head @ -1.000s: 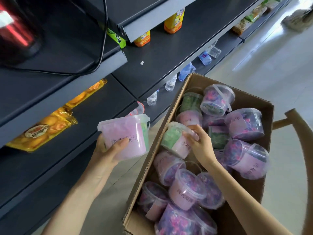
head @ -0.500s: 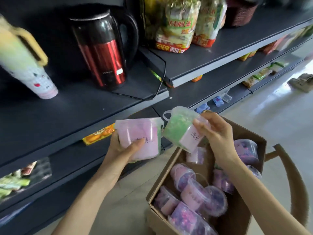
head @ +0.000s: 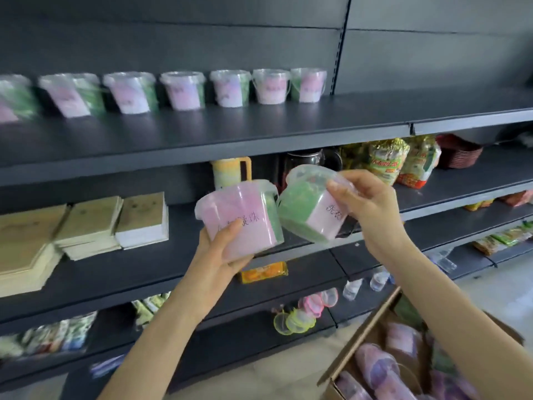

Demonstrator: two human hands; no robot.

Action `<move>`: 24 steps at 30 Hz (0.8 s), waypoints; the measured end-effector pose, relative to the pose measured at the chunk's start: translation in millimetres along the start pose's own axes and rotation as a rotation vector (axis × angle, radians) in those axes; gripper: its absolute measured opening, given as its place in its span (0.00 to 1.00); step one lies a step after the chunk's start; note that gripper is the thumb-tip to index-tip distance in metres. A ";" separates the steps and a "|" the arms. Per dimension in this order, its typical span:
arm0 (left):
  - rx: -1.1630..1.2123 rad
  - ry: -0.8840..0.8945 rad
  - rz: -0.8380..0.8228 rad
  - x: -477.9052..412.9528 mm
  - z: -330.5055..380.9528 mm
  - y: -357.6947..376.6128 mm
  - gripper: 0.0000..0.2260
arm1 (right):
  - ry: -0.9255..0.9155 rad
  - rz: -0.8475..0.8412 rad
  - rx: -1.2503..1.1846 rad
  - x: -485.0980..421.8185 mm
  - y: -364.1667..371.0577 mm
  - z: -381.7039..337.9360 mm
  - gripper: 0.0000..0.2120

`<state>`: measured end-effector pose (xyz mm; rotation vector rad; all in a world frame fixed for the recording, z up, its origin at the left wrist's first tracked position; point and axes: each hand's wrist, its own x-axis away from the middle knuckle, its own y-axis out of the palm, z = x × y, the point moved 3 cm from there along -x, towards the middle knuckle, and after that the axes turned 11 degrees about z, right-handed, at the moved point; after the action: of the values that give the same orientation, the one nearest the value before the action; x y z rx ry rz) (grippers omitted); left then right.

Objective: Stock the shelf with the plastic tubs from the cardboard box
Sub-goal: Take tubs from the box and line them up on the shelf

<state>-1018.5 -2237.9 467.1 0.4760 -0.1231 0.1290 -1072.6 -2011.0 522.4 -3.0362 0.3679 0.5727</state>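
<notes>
My left hand grips a pink-labelled plastic tub from below, held upright in front of the middle shelf. My right hand holds a green tub with a pink label, tilted to the left, its side touching the pink tub. On the top shelf a row of several lidded tubs stands along the back. The open cardboard box sits at the lower right with several purple tubs inside.
Stacked pale boxes lie on the middle shelf at left. A kettle and snack bags stand behind the held tubs. Lower shelves carry packets, small bottles and coloured strainers. The top shelf's right section is bare.
Both hands have risen from the box to the shelves, each carrying its tub. My view has swung upward, so the top shelf's row of tubs now shows.
</notes>
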 end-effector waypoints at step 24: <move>-0.017 0.482 0.371 28.7 215.2 -178.5 0.49 | -0.259 -0.393 -0.130 -70.1 255.5 -103.3 0.04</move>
<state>-981.9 -2492.2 581.2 0.3900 0.2622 0.6007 -1159.6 -2251.0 647.8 -2.9706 -0.2782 0.9665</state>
